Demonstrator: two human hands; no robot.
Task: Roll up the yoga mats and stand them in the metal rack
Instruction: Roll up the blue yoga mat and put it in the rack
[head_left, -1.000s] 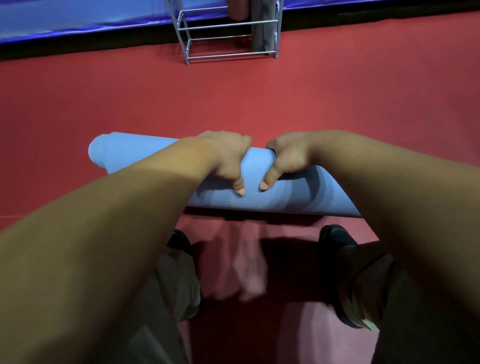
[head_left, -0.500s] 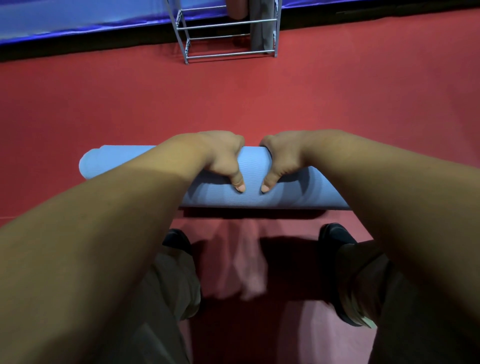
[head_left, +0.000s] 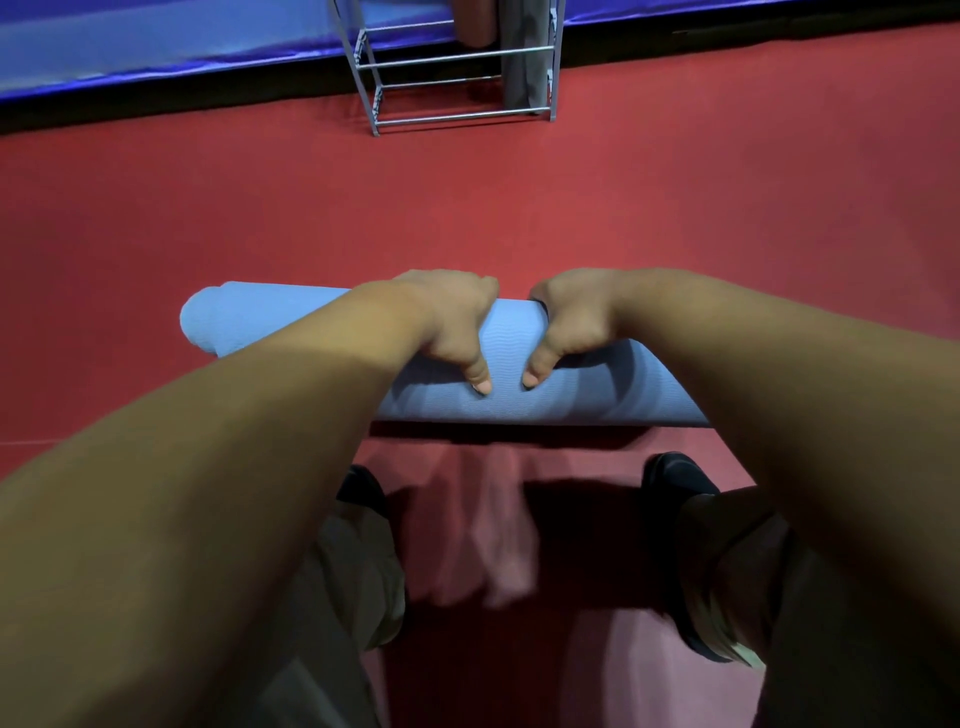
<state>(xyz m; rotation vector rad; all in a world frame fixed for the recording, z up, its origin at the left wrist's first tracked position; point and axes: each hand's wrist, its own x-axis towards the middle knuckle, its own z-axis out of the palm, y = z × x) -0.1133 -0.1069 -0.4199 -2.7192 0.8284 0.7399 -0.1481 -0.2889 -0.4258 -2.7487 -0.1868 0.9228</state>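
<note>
**Red floor (head_left: 675, 208), blue mat roll (head_left: 511, 338) gripped in both hands**

Red floor fills the view, with the blue mat roll lying crosswise at the centre. Its round left end shows toward 9 o'clock, and its right end is hidden behind the right forearm. The left hand (head_left: 452, 322) and right hand (head_left: 571, 322) sit side by side at the roll's middle, close but not touching. Each is clamped on it, fingers curled over the far side and thumb pressed on the near side. Whether the roll rests on the floor cannot be told. At 12 o'clock, well apart from the roll, stands the metal rack (head_left: 457, 115), with a grey rolled mat (head_left: 522, 67) upright in its right part. Blue padding (head_left: 156, 47) runs behind it toward 11 o'clock. Dark shoes (head_left: 675, 475) show toward 6 o'clock.
</note>
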